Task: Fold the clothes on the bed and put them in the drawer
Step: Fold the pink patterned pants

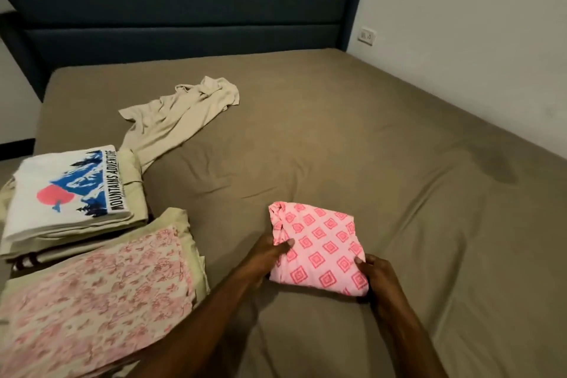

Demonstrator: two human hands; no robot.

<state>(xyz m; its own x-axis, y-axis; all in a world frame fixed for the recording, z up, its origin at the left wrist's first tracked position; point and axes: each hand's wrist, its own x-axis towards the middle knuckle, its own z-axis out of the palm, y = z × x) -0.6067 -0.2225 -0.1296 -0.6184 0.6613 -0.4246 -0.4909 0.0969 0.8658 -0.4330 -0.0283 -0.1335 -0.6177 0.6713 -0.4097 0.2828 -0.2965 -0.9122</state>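
A folded pink garment with a diamond print (320, 247) lies on the brown bed sheet (383, 144) near the front. My left hand (270, 252) grips its left edge, thumb on top. My right hand (379, 278) grips its lower right corner, fingers tucked under. An unfolded beige garment (181, 115) lies crumpled further back on the bed. At the left a folded white t-shirt with a mountain print (66, 190) tops one stack. A folded floral pink-and-cream garment (92, 294) tops another stack nearer me.
A dark blue padded headboard (184, 6) stands at the back. A white wall with a socket (367, 35) runs along the bed's right side. The left edge of the bed is beside the stacks. No drawer is in view.
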